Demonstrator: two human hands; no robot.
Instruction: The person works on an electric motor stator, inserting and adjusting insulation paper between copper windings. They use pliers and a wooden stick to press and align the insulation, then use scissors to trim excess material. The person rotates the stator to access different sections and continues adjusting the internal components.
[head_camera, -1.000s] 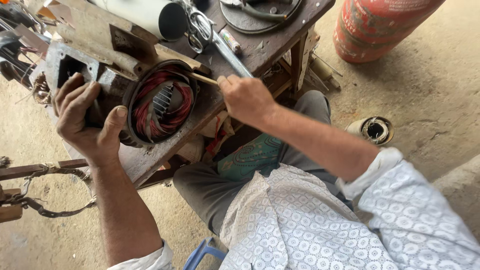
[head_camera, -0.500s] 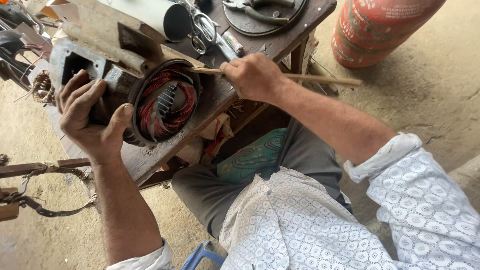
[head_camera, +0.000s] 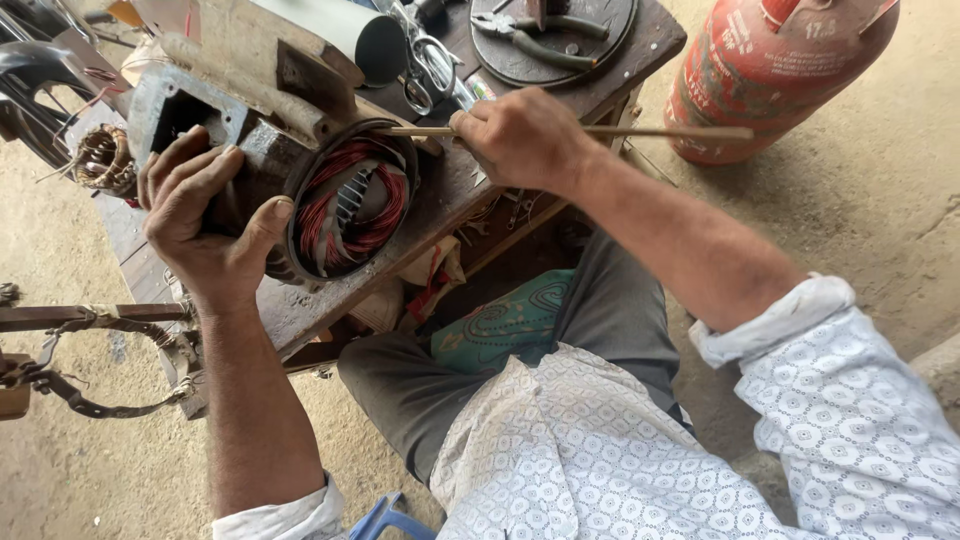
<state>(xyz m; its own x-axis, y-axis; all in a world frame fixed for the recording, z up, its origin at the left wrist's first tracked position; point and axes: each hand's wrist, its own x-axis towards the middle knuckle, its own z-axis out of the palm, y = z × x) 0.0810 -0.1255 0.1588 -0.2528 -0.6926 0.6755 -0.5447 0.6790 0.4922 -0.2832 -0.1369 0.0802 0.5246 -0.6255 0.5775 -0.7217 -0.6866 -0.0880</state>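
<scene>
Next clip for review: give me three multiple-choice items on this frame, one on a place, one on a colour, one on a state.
1. Where does the gas cylinder stand?
A. on the workbench
B. on the ground right of the workbench
C. on the person's lap

2. What colour are the windings inside the motor housing?
A. red
B. blue
C. white

3. What is the right hand doing?
A. resting open on the bench
B. holding scissors
C. closed in a grip on a thin wooden stick

Answers: 1 B, it rests on the dirt floor beside the workbench. 2 A, red coils show in the opening. 3 C, the stick runs through the fist, while the left hand grips the housing.
</scene>
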